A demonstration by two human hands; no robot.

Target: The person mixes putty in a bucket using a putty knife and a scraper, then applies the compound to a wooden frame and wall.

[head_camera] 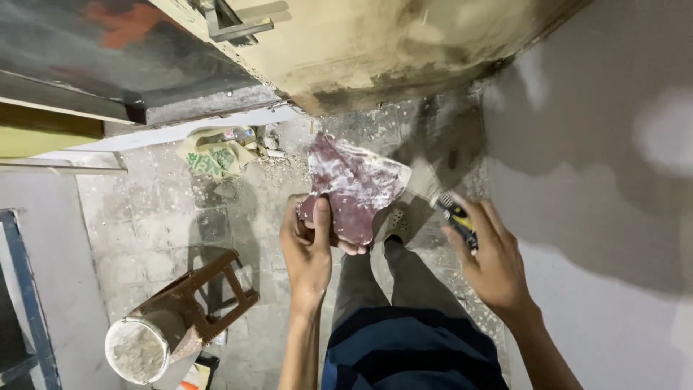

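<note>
My left hand (309, 247) grips a dark red sheet of sandpaper (354, 186) dusted with white powder, thumb on top, held out in front of me. My right hand (491, 260) holds a putty knife (437, 189) by its black and yellow handle; the broad blade points up and left, its edge close to the sandpaper's right corner. Both hands sit above my legs and a foot in a pale perforated shoe (395, 224). The wall (599, 144) at the right is patched with grey and white filler.
A brown stool (206, 296) lies tipped on the tiled floor with a white bucket (137, 350) against it. Crumpled paper and rubbish (216, 153) lie farther off. A stained door or panel (375, 43) hangs overhead. A blue frame (29, 303) stands at the left edge.
</note>
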